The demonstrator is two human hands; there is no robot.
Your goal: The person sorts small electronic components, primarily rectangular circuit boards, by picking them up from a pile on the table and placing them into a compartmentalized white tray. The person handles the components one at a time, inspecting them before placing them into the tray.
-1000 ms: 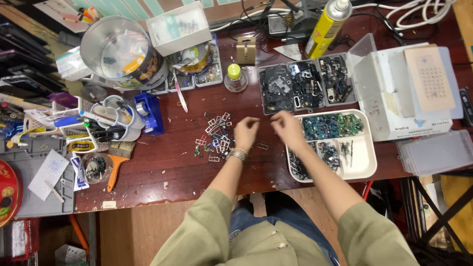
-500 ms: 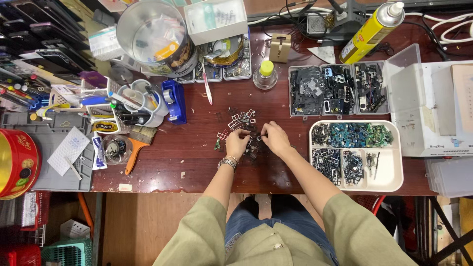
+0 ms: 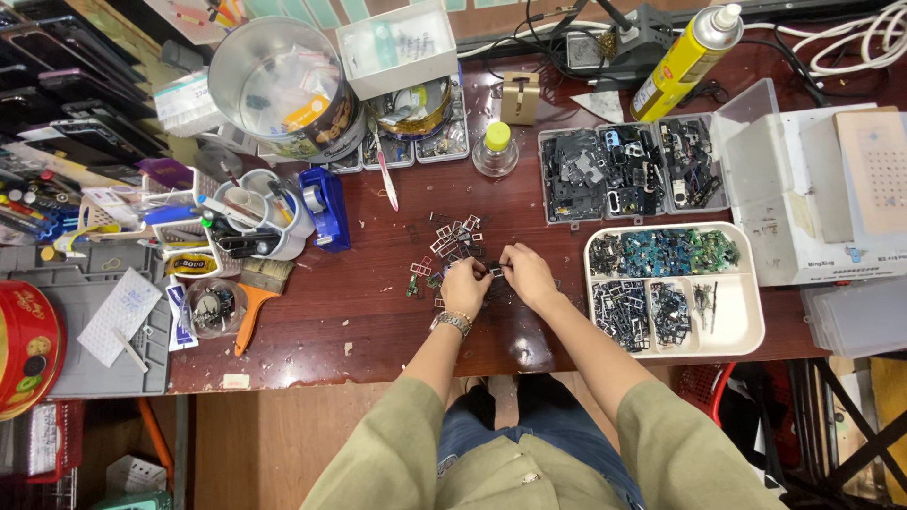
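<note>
Both hands pinching one small dark part over the bench

The small dark part (image 3: 495, 269) sits between the left hand (image 3: 465, 286) and right hand (image 3: 527, 276), each grip pressed on it, just below the scattered metal frames (image 3: 452, 241) on the dark red bench (image 3: 359, 302). A white sorting tray (image 3: 746, 326) lies near the right hand.

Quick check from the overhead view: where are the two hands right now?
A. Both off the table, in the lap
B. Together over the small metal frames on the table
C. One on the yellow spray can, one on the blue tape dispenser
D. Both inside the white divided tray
B: the left hand and right hand meet over the table beside the scattered small metal frames, left of the white divided tray.
</note>
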